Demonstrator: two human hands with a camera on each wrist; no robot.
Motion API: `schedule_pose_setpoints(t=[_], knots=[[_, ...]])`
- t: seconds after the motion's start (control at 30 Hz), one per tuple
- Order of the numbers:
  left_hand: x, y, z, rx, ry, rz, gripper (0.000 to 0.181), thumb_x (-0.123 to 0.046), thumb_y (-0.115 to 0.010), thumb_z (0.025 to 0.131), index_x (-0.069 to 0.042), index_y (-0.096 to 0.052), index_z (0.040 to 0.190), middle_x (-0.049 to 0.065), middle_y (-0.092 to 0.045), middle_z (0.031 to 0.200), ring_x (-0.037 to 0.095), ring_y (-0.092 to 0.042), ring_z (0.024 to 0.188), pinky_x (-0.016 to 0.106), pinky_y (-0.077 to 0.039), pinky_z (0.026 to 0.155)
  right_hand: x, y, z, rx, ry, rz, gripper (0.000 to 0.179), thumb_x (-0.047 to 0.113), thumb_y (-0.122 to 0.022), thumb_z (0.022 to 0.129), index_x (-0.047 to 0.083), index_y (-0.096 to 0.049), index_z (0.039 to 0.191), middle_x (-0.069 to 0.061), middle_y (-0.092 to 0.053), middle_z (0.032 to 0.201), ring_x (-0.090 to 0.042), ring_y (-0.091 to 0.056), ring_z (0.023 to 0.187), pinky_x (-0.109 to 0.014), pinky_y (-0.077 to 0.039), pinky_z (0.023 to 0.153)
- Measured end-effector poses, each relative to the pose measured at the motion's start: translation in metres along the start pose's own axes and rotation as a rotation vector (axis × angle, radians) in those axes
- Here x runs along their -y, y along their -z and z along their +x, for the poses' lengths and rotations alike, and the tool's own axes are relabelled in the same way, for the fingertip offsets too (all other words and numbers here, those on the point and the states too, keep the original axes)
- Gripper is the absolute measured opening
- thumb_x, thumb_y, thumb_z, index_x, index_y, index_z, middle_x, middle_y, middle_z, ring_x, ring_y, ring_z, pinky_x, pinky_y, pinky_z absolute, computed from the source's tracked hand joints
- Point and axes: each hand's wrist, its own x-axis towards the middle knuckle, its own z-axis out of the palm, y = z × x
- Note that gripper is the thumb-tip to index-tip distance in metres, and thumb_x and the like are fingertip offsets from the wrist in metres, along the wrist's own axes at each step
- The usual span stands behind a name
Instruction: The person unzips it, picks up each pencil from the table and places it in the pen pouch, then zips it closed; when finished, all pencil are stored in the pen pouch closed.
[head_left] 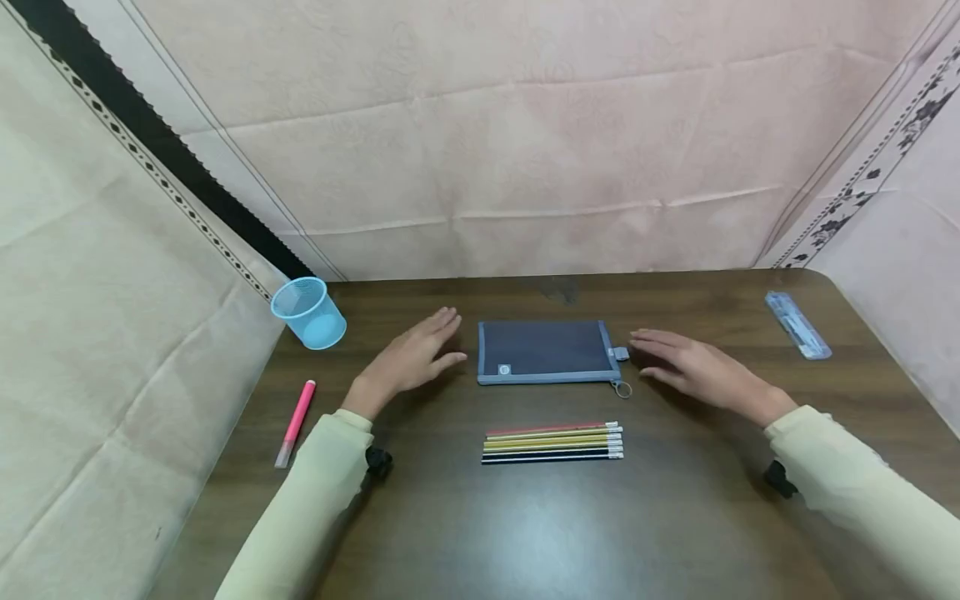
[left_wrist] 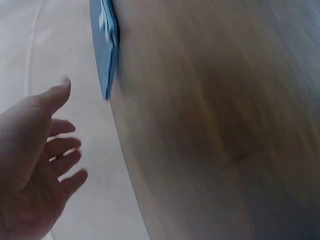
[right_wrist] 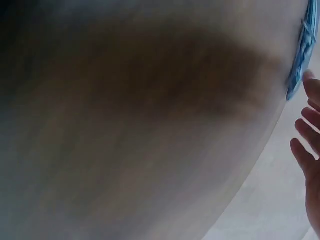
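A dark blue zip pouch (head_left: 543,350) with a light blue edge and a metal ring lies flat in the middle of the table. To its left is my left hand (head_left: 412,357), fingers extended and holding nothing. On the pouch's other side my right hand (head_left: 693,371) is also empty, its fingertips close to the pouch's tab. Both wrist views show relaxed, spread fingers; the pouch (left_wrist: 106,55) appears beyond the thumb in the left one, and the pouch edge (right_wrist: 301,55) in the right one. Several pencils (head_left: 552,443) lie side by side in front of the pouch.
A light blue mesh cup (head_left: 309,312) stands at the back left. Nearer on that side lies a pink marker (head_left: 296,423) with a clear end. A light blue flat packet (head_left: 798,325) rests at the back right. Pale cloth (head_left: 562,150) hangs behind the table.
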Motion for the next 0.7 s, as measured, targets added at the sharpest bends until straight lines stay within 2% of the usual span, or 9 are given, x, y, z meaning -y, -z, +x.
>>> schedule_pose_setpoints(t=[0.13, 0.23, 0.33, 0.47, 0.7], knots=[[-0.018, -0.005, 0.009, 0.028, -0.137, 0.006, 0.062, -0.040, -0.055, 0.104, -0.006, -0.040, 0.154, 0.012, -0.035, 0.163, 0.026, -0.029, 0.154, 0.044, -0.032, 0.121, 0.004, -0.005, 0.010, 0.044, 0.110, 0.032, 0.053, 0.009, -0.078, 0.087, 0.006, -0.061, 0.138, -0.019, -0.055, 0.147, -0.034, -0.059, 0.130, -0.044, -0.056, 0.094], [-0.028, -0.010, 0.013, 0.066, -0.192, 0.033, 0.059, -0.038, -0.055, 0.104, -0.006, -0.043, 0.152, 0.011, -0.038, 0.162, 0.024, -0.032, 0.152, 0.043, -0.035, 0.119, 0.005, -0.007, 0.019, 0.094, 0.142, 0.067, 0.054, 0.008, -0.077, 0.088, 0.009, -0.060, 0.140, -0.017, -0.052, 0.151, -0.033, -0.056, 0.134, -0.042, -0.056, 0.095], [-0.033, -0.013, 0.016, 0.093, -0.195, 0.056, 0.058, -0.039, -0.055, 0.104, -0.008, -0.044, 0.152, 0.008, -0.039, 0.161, 0.023, -0.037, 0.150, 0.042, -0.038, 0.118, 0.007, -0.007, 0.027, 0.141, 0.159, 0.082, 0.052, 0.009, -0.076, 0.090, 0.011, -0.061, 0.140, -0.012, -0.052, 0.152, -0.031, -0.053, 0.137, -0.041, -0.055, 0.097], [-0.036, -0.017, 0.020, 0.106, -0.178, 0.041, 0.055, -0.037, -0.053, 0.105, -0.010, -0.045, 0.152, 0.007, -0.042, 0.160, 0.022, -0.043, 0.146, 0.042, -0.041, 0.116, 0.008, -0.007, 0.035, 0.173, 0.165, 0.083, 0.046, 0.009, -0.074, 0.091, 0.011, -0.065, 0.136, -0.008, -0.057, 0.148, -0.029, -0.055, 0.136, -0.043, -0.055, 0.097], [-0.035, -0.022, 0.023, 0.149, -0.166, 0.021, 0.051, -0.035, -0.048, 0.107, -0.009, -0.046, 0.151, 0.009, -0.044, 0.158, 0.023, -0.044, 0.146, 0.042, -0.041, 0.116, 0.011, -0.008, 0.039, 0.182, 0.170, 0.102, 0.037, 0.005, -0.072, 0.091, 0.007, -0.070, 0.128, -0.014, -0.063, 0.140, -0.031, -0.060, 0.131, -0.046, -0.054, 0.097]])
